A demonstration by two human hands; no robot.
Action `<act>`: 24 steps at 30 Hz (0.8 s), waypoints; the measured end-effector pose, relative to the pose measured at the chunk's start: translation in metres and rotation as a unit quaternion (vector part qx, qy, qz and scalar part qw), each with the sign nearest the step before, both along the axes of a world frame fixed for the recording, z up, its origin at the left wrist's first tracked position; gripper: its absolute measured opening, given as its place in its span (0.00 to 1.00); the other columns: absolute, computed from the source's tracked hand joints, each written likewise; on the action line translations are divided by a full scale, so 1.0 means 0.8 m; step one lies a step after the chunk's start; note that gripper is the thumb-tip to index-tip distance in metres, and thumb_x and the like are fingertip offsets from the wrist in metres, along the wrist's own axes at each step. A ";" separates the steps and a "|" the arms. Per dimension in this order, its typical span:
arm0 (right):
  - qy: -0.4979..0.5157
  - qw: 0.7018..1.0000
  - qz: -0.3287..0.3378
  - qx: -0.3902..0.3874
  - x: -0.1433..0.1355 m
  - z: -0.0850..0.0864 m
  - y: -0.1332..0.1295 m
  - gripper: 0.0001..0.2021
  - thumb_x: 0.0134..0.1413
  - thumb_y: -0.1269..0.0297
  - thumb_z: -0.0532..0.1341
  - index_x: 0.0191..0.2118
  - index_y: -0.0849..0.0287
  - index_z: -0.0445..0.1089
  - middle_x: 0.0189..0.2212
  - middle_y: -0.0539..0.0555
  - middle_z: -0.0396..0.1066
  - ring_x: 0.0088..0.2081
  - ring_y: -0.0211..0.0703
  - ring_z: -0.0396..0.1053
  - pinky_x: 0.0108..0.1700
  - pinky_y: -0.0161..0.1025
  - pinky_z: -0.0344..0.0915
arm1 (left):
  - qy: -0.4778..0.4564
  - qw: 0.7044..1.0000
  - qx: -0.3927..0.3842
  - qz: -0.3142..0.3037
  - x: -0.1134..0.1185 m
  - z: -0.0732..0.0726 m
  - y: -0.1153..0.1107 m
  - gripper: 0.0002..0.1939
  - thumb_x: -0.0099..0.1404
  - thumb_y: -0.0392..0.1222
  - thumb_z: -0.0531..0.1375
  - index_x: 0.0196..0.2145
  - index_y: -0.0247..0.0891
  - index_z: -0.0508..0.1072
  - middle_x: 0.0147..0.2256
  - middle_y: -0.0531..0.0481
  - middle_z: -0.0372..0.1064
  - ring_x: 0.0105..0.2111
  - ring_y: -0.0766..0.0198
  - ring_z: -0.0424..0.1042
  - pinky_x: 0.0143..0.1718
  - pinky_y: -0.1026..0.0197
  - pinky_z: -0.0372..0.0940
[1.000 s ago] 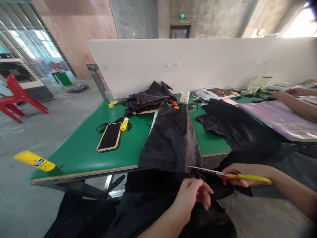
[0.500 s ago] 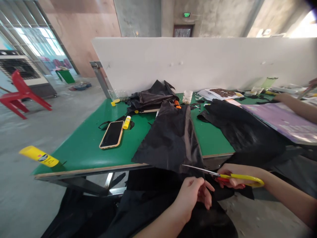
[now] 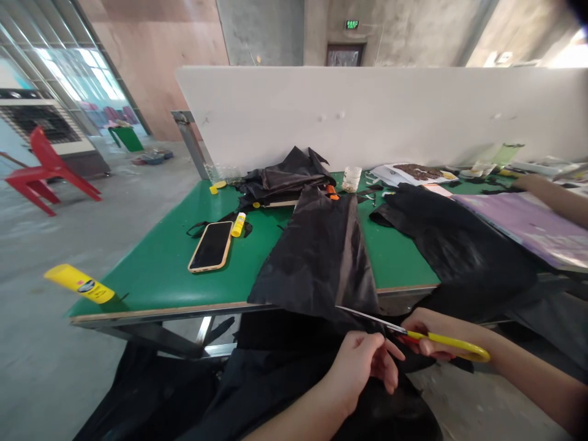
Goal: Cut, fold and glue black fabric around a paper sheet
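Black fabric (image 3: 312, 257) lies over the green table and hangs past its front edge. My right hand (image 3: 429, 334) is closed round the yellow and red handles of the scissors (image 3: 454, 344), whose blades point left across the fabric's lower right part. Just below the blades, my left hand (image 3: 367, 364) has its thumb and forefinger together at the black fabric, the other fingers loosely curled. What lies between the thumb and forefinger is mostly hidden.
A phone (image 3: 211, 246) and a small glue stick (image 3: 238, 225) lie on the green table (image 3: 156, 263). A large yellow tube (image 3: 79, 283) stands at the left corner. Folded black cloth (image 3: 285, 177) is behind. Another person's arm (image 3: 551, 196) reaches in at right, over a purple sheet (image 3: 528, 223).
The view has shifted slightly, moving the table and items a little to the right. My hands and the scissors hold nearly the same pose.
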State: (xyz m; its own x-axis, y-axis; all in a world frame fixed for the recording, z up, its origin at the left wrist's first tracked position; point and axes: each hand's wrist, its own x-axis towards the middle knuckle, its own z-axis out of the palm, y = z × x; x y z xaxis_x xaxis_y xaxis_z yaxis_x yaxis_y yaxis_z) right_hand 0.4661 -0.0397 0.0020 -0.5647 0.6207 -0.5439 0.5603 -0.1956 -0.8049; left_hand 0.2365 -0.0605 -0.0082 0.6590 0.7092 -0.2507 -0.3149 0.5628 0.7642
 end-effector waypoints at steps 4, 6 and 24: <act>0.011 1.000 -0.006 0.000 -0.007 0.002 0.000 0.34 0.30 0.31 0.59 0.28 0.63 0.64 0.17 0.45 0.55 0.16 0.29 0.50 0.16 0.30 0.46 | 0.002 1.000 0.018 0.011 0.000 0.002 -0.002 0.20 0.56 0.47 0.50 0.25 0.27 0.73 0.13 0.50 0.62 0.12 0.69 0.60 0.19 0.65 0.57; 0.018 1.000 -0.007 -0.001 -0.008 0.003 0.001 0.35 0.28 0.30 0.59 0.28 0.63 0.64 0.18 0.45 0.55 0.16 0.29 0.50 0.16 0.30 0.46 | 0.006 1.000 0.024 0.007 -0.002 0.003 -0.002 0.20 0.56 0.48 0.50 0.23 0.28 0.73 0.13 0.50 0.62 0.12 0.69 0.60 0.19 0.65 0.57; -0.006 1.000 0.007 -0.012 0.001 0.008 -0.003 0.32 0.36 0.34 0.58 0.33 0.64 0.66 0.17 0.46 0.56 0.16 0.30 0.51 0.16 0.30 0.48 | 0.158 0.969 0.129 0.142 -0.066 -0.004 0.021 0.24 0.61 0.56 0.53 0.24 0.31 0.69 0.14 0.55 0.58 0.11 0.74 0.54 0.15 0.69 0.46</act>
State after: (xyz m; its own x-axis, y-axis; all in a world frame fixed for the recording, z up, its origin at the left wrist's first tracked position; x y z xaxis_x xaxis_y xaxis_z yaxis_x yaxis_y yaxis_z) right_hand 0.4668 -0.0419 0.0085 -0.5664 0.5996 -0.5654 0.5723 -0.2075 -0.7933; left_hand 0.1839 -0.0440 -0.0117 0.3466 0.9168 -0.1985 -0.1565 0.2651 0.9514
